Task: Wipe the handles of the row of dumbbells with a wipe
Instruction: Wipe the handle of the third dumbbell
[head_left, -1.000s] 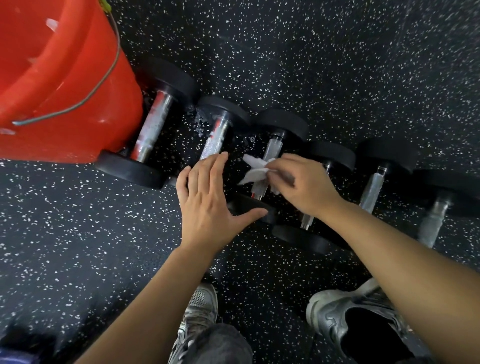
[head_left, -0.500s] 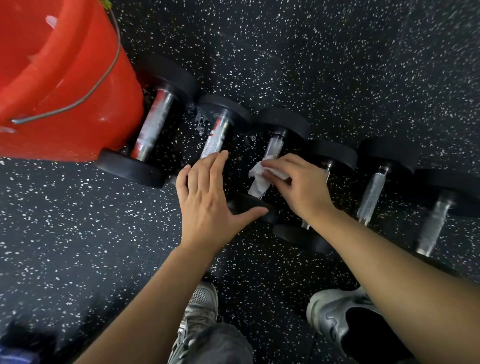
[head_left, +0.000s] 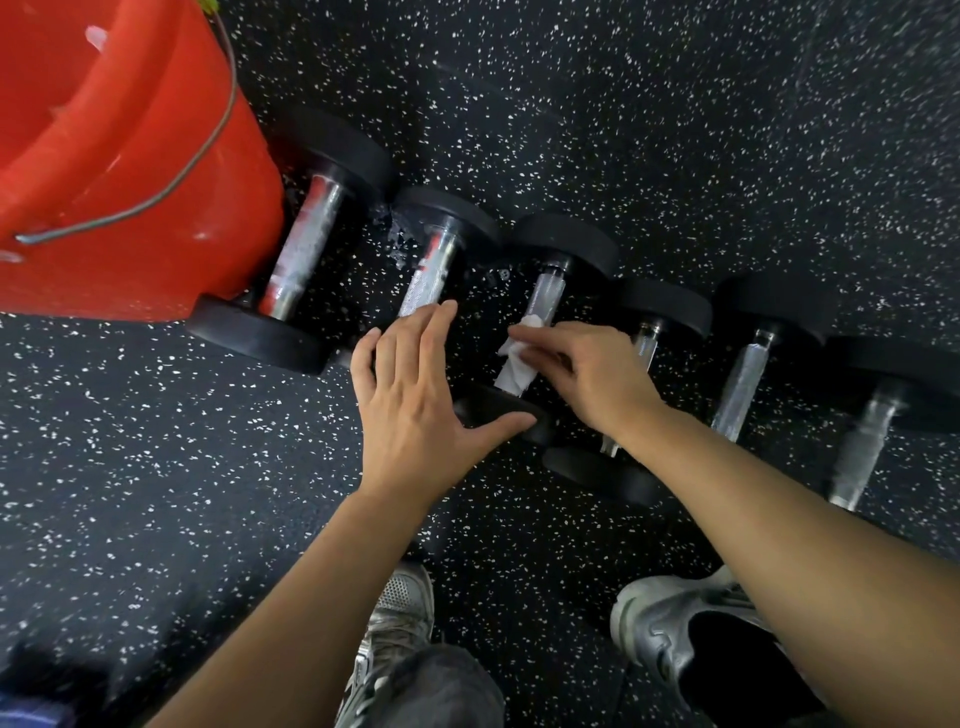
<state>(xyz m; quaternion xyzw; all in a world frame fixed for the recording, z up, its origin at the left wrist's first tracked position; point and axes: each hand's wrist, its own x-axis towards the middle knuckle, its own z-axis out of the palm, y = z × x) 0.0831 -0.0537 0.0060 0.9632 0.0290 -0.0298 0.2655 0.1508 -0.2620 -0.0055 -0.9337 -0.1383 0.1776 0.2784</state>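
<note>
red bucket (head_left: 130, 171), speckled floor (head_left: 623, 104), grey shoes (head_left: 660, 618)

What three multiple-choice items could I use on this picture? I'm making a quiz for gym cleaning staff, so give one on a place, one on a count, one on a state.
1. Where is the bucket?
A. At the left end of the row of dumbbells
B. At the right end of the row
C. Between the shoes

2. How many dumbbells lie in the row?
A. Three
B. Six
D. Nine

3. What is the wipe doing?
A. Lying loose on the floor
B. Hanging on the bucket rim
C. Pressed on a handle under the right hand

Answers
1. A: the red bucket stands by the leftmost dumbbell.
2. B: six handles show from the left to the right of the picture.
3. C: the right hand holds the wipe on the third dumbbell's handle, while the left hand rests open at that dumbbell's near end.
</note>
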